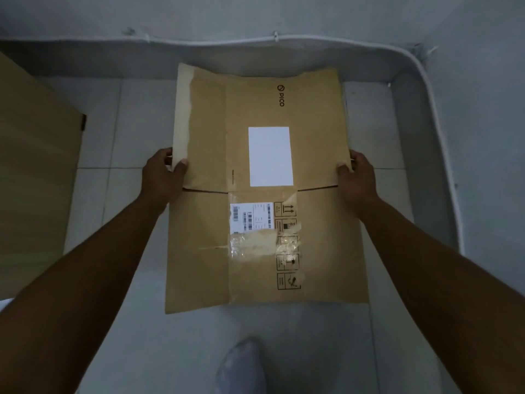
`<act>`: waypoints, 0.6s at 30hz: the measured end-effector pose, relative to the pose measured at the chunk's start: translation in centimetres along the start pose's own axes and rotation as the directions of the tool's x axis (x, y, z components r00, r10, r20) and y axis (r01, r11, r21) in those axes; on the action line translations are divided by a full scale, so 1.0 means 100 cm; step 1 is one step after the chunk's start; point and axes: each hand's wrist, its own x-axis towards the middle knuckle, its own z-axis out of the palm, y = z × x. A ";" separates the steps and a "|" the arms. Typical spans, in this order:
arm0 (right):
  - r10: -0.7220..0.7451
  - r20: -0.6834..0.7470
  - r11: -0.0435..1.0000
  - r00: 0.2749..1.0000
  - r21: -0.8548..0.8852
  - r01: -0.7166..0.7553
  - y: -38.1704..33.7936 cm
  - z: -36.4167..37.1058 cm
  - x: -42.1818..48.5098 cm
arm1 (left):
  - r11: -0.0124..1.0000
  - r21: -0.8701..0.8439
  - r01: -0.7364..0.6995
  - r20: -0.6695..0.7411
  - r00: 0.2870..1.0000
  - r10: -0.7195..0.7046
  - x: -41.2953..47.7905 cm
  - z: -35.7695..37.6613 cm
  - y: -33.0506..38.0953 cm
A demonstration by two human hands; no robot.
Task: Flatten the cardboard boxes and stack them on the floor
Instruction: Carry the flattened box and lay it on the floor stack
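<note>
Gripping flattened brown cardboard box [264, 189], both hands [163, 173], labels up

We look down on a flattened cardboard box [264, 189], its long side running away from us over the pale tiled floor [113, 194]. Our left grip [163, 172] pinches its left edge and our right grip [356, 177] its right edge, each with the thumb on top and the fingers wrapped round the edge. Whether the box touches the floor we cannot tell. A blank white label [270, 156] sits near its middle, with a barcode sticker [251, 217], clear tape [252, 243] and printed handling symbols [287, 248] nearer us. A tan panel [34, 172] stands at the left, a white cable [284, 39] runs along the wall base, and a socked foot [241, 365] shows below.
</note>
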 end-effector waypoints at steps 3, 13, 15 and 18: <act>-0.001 -0.034 0.998 0.999 -0.057 -0.001 0.014 0.011 0.013 | 0.999 -0.010 -0.035 -0.011 0.999 0.035 0.010 0.010 -0.009; 0.136 -0.182 0.971 0.974 -0.173 -0.168 0.028 0.030 0.028 | 0.991 -0.127 0.035 -0.092 0.995 -0.047 0.009 0.036 -0.010; 0.151 -0.192 0.974 0.970 -0.141 -0.179 0.029 0.031 0.032 | 0.995 -0.081 0.063 -0.164 0.984 -0.075 0.009 0.043 -0.006; 0.143 -0.196 0.964 0.970 -0.193 -0.181 0.033 0.033 0.037 | 0.989 -0.090 0.114 -0.206 0.970 -0.130 0.010 0.052 0.003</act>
